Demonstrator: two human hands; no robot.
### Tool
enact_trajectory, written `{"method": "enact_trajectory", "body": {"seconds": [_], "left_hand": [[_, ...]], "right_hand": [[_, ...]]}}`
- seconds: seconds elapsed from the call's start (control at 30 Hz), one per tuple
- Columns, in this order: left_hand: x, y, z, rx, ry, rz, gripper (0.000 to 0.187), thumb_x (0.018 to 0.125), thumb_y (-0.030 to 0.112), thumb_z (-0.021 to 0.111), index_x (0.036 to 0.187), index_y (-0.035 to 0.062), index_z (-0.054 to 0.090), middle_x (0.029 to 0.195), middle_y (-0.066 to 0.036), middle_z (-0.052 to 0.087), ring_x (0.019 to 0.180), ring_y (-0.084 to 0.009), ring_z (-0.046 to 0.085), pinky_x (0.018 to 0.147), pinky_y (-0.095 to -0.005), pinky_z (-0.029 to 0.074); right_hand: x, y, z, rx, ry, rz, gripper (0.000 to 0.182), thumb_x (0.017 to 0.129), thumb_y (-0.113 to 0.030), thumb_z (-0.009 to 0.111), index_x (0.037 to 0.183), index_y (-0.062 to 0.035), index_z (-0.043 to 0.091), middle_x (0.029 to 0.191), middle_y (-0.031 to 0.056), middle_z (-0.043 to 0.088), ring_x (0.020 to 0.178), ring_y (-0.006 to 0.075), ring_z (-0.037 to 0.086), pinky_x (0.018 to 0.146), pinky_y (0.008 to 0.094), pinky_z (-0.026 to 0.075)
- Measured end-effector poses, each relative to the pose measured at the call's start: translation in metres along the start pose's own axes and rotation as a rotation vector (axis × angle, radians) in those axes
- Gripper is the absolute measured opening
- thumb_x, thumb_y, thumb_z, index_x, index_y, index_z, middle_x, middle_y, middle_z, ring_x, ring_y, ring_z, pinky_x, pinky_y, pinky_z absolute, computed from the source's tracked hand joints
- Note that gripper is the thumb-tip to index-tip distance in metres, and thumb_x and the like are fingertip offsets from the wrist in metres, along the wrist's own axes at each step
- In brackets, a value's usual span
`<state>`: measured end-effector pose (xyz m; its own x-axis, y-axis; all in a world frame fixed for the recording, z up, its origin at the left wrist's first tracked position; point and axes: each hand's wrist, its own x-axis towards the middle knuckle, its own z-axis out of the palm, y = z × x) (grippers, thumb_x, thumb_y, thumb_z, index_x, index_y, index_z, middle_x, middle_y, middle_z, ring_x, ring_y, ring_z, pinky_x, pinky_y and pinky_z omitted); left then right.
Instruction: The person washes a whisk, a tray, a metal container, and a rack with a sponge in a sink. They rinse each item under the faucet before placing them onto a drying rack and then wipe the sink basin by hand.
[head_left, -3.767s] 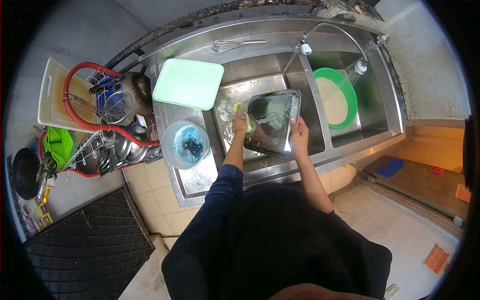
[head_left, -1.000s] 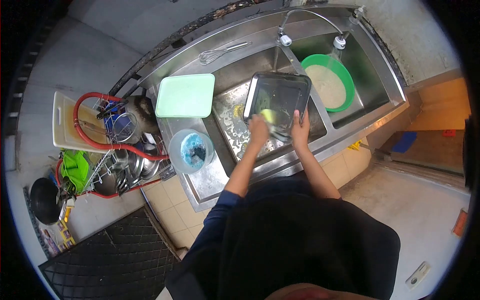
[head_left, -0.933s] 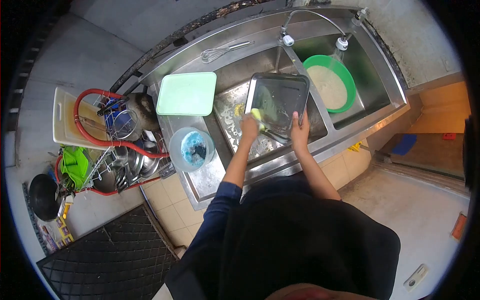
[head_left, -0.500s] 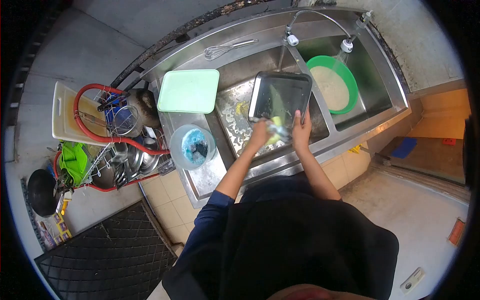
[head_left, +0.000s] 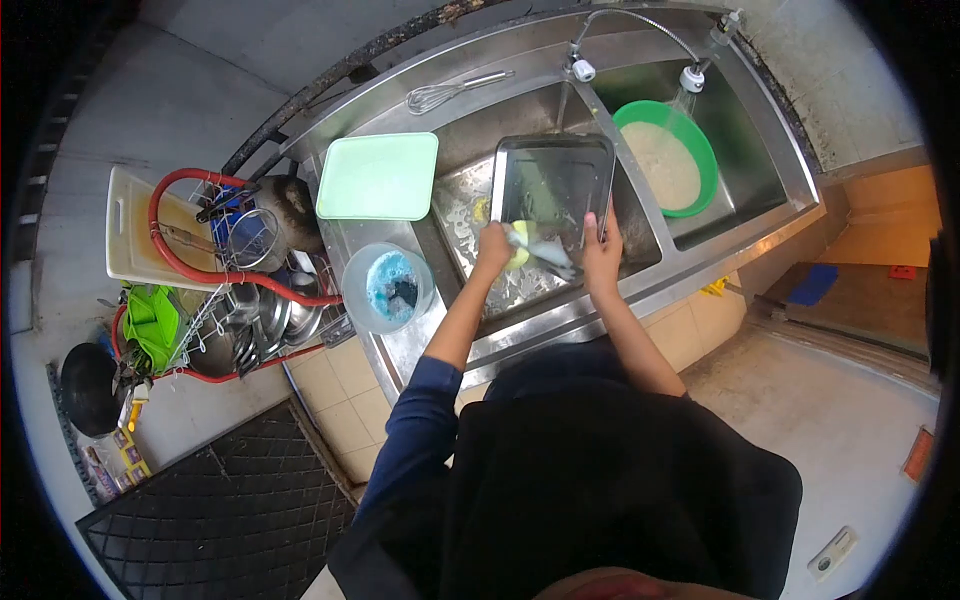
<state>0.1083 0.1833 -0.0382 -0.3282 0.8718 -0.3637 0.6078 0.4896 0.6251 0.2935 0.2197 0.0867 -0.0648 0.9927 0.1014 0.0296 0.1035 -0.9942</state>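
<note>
A dark rectangular baking tray (head_left: 553,180) is tilted over the left sink basin, its wet inner face towards me. My right hand (head_left: 602,255) grips it near the lower right corner, thumb on the inner side and fingers behind. Closed at the tray's lower left is my left hand (head_left: 491,248), holding a yellow-and-pale-grey item (head_left: 545,248) that stretches across the lower part of the tray. I cannot tell what kind of item it is. Wet, yellowish residue lies in the left sink basin (head_left: 460,190) beneath.
Left of the basin, a mint-green lid (head_left: 378,177) and a tub of blue suds (head_left: 388,287) sit on the drainboard. A whisk (head_left: 455,92) lies behind. Under the faucet (head_left: 692,78), a green basin (head_left: 702,165) holds cloudy water. A crowded dish rack (head_left: 215,325) stands farther left.
My left hand has moved a little left and up with the item. The tray has shifted slightly left and up in view; my right hand keeps its grip on it.
</note>
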Motion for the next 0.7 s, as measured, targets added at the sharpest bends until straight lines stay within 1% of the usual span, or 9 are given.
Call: {"method": "enact_trajectory", "body": {"seconds": [0.1, 0.13, 0.27, 0.3, 0.33, 0.4, 0.53, 0.63, 0.7], "left_hand": [[-0.050, 0.057, -0.018, -0.122, 0.127, 0.383, 0.030, 0.058, 0.005, 0.074, 0.086, 0.0031, 0.065, 0.097, -0.016, 0.061, 0.092, -0.0312, 0.059, 0.081, -0.0370, 0.047], [-0.056, 0.064, -0.015, -0.216, 0.184, 0.490, 0.028, 0.057, 0.001, 0.071, 0.084, -0.0008, 0.064, 0.088, -0.019, 0.061, 0.087, -0.0357, 0.058, 0.078, -0.0391, 0.046], [-0.014, 0.006, -0.010, -0.052, 0.430, 0.328, 0.028, 0.064, -0.003, 0.064, 0.092, 0.0005, 0.061, 0.090, -0.018, 0.059, 0.087, -0.0350, 0.059, 0.079, -0.0399, 0.047], [-0.018, 0.015, -0.022, -0.175, 0.471, 0.155, 0.027, 0.069, -0.001, 0.061, 0.096, 0.0001, 0.059, 0.094, -0.018, 0.058, 0.090, -0.0343, 0.058, 0.081, -0.0387, 0.046], [-0.015, 0.030, -0.028, -0.179, 0.480, 0.165, 0.027, 0.069, -0.001, 0.061, 0.096, 0.0001, 0.059, 0.094, -0.018, 0.058, 0.090, -0.0343, 0.058, 0.081, -0.0387, 0.046], [-0.021, 0.065, -0.027, -0.293, 0.687, 0.515, 0.025, 0.073, 0.000, 0.059, 0.098, -0.0005, 0.055, 0.098, -0.017, 0.055, 0.094, -0.0335, 0.055, 0.084, -0.0375, 0.044], [-0.025, 0.132, -0.042, -0.237, 0.537, 0.697, 0.027, 0.079, 0.002, 0.054, 0.106, -0.0024, 0.051, 0.108, -0.021, 0.048, 0.104, -0.0355, 0.047, 0.091, -0.0408, 0.037], [0.026, 0.092, -0.047, -0.296, 0.656, 0.330, 0.020, 0.083, 0.004, 0.048, 0.101, -0.0055, 0.050, 0.105, -0.022, 0.048, 0.097, -0.0375, 0.047, 0.087, -0.0445, 0.037], [0.018, 0.100, -0.030, -0.325, 0.635, 0.446, 0.019, 0.082, 0.004, 0.048, 0.099, -0.0048, 0.050, 0.104, -0.022, 0.048, 0.096, -0.0375, 0.047, 0.086, -0.0446, 0.037]], "right_hand": [[0.000, -0.005, 0.000, 0.040, 0.013, 0.061, 0.050, 0.092, -0.023, 0.051, 0.134, -0.0006, 0.036, 0.126, 0.0087, 0.050, 0.111, 0.0138, 0.046, 0.095, 0.0257, 0.034], [-0.003, -0.010, -0.001, 0.038, 0.019, 0.075, 0.050, 0.092, -0.023, 0.051, 0.134, -0.0006, 0.036, 0.126, 0.0087, 0.050, 0.111, 0.0138, 0.046, 0.095, 0.0257, 0.034], [-0.008, -0.033, 0.001, 0.047, -0.030, 0.026, 0.050, 0.093, -0.023, 0.050, 0.134, -0.0005, 0.036, 0.128, 0.0093, 0.048, 0.113, 0.0142, 0.044, 0.096, 0.0263, 0.033], [-0.012, -0.043, 0.001, 0.038, -0.064, 0.069, 0.049, 0.093, -0.023, 0.049, 0.135, -0.0007, 0.035, 0.129, 0.0095, 0.047, 0.114, 0.0143, 0.044, 0.097, 0.0267, 0.032], [-0.013, -0.049, 0.003, 0.027, -0.094, 0.111, 0.049, 0.094, -0.023, 0.048, 0.135, -0.0009, 0.034, 0.130, 0.0097, 0.045, 0.115, 0.0144, 0.043, 0.097, 0.0270, 0.032], [-0.012, -0.046, 0.009, 0.002, -0.081, 0.027, 0.047, 0.094, -0.021, 0.046, 0.136, -0.0013, 0.033, 0.131, 0.0103, 0.044, 0.116, 0.0143, 0.042, 0.098, 0.0274, 0.032], [-0.004, -0.029, 0.015, 0.173, -0.150, 0.109, 0.047, 0.094, -0.018, 0.046, 0.136, -0.0005, 0.033, 0.132, 0.0138, 0.045, 0.116, 0.0161, 0.044, 0.098, 0.0281, 0.032], [-0.022, -0.041, 0.015, 0.165, -0.146, 0.129, 0.045, 0.095, -0.022, 0.046, 0.135, -0.0030, 0.036, 0.128, 0.0069, 0.047, 0.115, 0.0127, 0.042, 0.097, 0.0260, 0.031], [-0.021, -0.033, 0.014, 0.210, -0.126, 0.163, 0.043, 0.094, -0.019, 0.046, 0.133, -0.0020, 0.037, 0.128, 0.0085, 0.047, 0.113, 0.0134, 0.043, 0.096, 0.0269, 0.033]]}}
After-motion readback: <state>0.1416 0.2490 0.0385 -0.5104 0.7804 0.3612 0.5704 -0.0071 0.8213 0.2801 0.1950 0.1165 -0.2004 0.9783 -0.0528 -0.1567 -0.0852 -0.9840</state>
